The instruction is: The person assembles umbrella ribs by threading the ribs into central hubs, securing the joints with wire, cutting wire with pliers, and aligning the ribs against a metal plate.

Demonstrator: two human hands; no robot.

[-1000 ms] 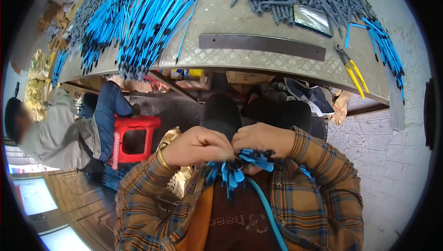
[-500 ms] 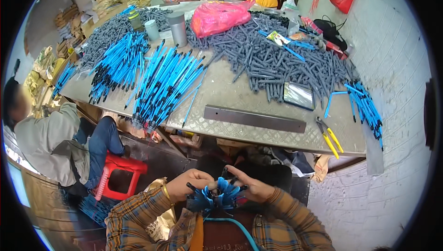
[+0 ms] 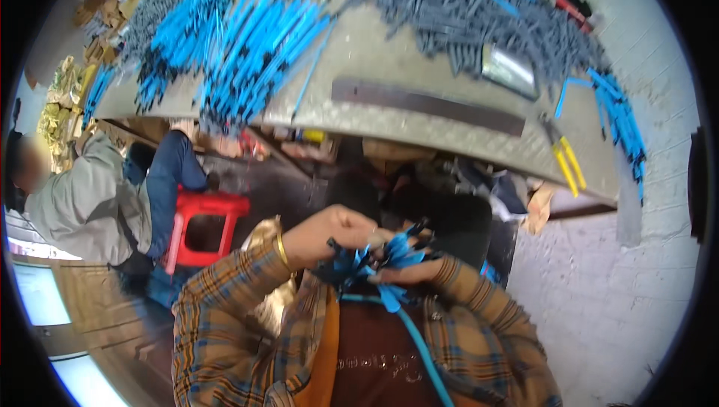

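A bundle of thin blue sticks with black tips [image 3: 404, 250] is held close in front of my chest, its ends fanned out toward me. My left hand [image 3: 329, 233] is closed at the bundle's left side, fingers bent together at its top. On the right, my right hand [image 3: 410, 272] wraps the bundle from below, with blue ends showing over and under the fingers. Motion blur hides the exact fingertips. A light blue strap [image 3: 419, 351] runs down my front below the bundle.
Across the metal-topped table [image 3: 359, 55] lie blue stick piles [image 3: 262, 55], a heap of grey tubes [image 3: 442, 17], a dark metal bar [image 3: 427, 107], a phone-like slab [image 3: 509, 71] and yellow-handled pliers [image 3: 565, 160]. A seated person [image 3: 97, 190] and a red stool [image 3: 174, 231] are at left.
The view has tilted down, so the table sits higher in the picture. My right hand has gone from spread fingers beside the bundle to curling round its underside.
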